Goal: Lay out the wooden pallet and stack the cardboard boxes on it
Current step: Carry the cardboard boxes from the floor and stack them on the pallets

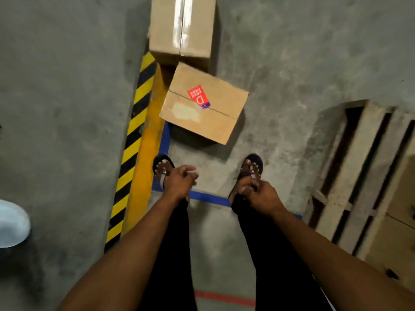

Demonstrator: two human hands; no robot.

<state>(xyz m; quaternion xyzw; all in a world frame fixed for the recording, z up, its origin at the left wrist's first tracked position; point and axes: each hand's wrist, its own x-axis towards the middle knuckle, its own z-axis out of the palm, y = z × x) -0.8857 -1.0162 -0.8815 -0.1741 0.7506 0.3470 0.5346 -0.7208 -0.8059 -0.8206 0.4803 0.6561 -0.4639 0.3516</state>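
Note:
A cardboard box with a red sticker [203, 104] lies on the concrete floor just ahead of my feet. A taller taped cardboard box [182, 28] stands behind it at the top of the view. The wooden pallet [359, 171] lies on the floor at the right, with another cardboard box [402, 198] on it at the frame edge. My left hand [182, 180] hangs over my left foot with fingers loosely curled, holding nothing. My right hand [256, 194] hangs over my right foot, fingers also loosely curled and empty. Both hands are well short of the boxes.
A yellow-and-black hazard stripe [132, 149] and a yellow line [148, 153] run along the floor at the left. Blue floor tape [206, 196] marks a corner under my feet. A pale rounded object [11, 223] sits at the left edge. A red tape line [224, 298] crosses near the bottom.

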